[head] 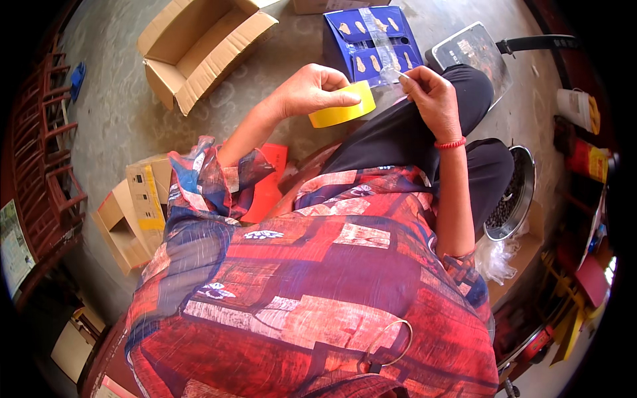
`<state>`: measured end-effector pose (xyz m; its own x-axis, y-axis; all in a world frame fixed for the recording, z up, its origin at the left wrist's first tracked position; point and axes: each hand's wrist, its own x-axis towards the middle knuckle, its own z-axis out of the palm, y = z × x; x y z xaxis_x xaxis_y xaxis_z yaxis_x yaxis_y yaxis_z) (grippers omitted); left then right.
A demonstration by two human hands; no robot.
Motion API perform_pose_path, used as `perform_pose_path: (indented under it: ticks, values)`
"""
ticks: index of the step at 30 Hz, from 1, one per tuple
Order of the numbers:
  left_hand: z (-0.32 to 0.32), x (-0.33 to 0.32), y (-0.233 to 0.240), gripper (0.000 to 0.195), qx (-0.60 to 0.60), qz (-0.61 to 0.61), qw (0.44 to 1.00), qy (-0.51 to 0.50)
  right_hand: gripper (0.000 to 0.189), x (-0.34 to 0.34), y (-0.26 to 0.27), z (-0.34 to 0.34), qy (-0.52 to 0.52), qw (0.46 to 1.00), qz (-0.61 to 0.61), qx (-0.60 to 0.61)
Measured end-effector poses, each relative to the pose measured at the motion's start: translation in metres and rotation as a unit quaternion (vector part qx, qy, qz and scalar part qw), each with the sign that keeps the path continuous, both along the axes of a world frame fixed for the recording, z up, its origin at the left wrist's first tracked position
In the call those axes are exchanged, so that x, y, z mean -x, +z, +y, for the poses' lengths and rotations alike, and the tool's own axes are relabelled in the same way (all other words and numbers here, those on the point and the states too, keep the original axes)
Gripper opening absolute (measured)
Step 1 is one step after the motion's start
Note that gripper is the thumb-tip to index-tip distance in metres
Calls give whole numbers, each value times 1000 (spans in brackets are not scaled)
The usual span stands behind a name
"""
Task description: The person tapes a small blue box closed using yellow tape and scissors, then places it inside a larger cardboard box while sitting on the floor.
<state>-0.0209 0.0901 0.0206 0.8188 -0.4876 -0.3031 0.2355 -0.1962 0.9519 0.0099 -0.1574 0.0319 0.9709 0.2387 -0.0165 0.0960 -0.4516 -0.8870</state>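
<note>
My left hand (318, 92) grips a roll of yellow adhesive tape (343, 113), with the thumb lying across its side. To its right, my right hand (430, 89), with a red beaded bracelet at the wrist, pinches a small thin pale piece between thumb and fingertips; what it is cannot be told. Just beyond both hands stands a blue box (368, 45) with several pale irregular shapes on it. A strip of clear tape (380, 37) runs down its face to the edge nearest me.
An opened cardboard box (209, 45) lies at the upper left, with flattened cartons (144, 199) and a red box (266, 186) nearer me. A digital scale (473, 54) is beyond my knee. On the right, a metal bowl (520, 199) holds small dark pieces beside a plastic bag (497, 258).
</note>
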Motion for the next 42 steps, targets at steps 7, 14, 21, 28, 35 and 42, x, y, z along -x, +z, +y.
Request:
perform_pose_path:
  ticks: [7, 14, 21, 28, 35, 42]
  values:
    - [5, 5, -16, 31, -37, -21, 998, 55, 12, 1, -8, 15, 7, 998, -6, 56]
    - [3, -5, -17, 34, -165, -107, 976, 98, 14, -15, -21, 23, 21, 997, -14, 75]
    - [24, -39, 1, 36, 59, -41, 993, 88, 15, -65, -23, 15, 5, 995, 21, -101]
    - [13, -88, 35, 29, 140, -80, 986, 50, 18, -121, -18, -11, -3, 985, -3, -175]
    - [-35, -125, 67, 24, -65, -177, 982, 19, 17, -153, -68, -44, -66, 966, 99, -228]
    - [-70, -154, 65, 34, -189, -212, 959, -21, 18, -155, -100, -48, -125, 952, 133, -248]
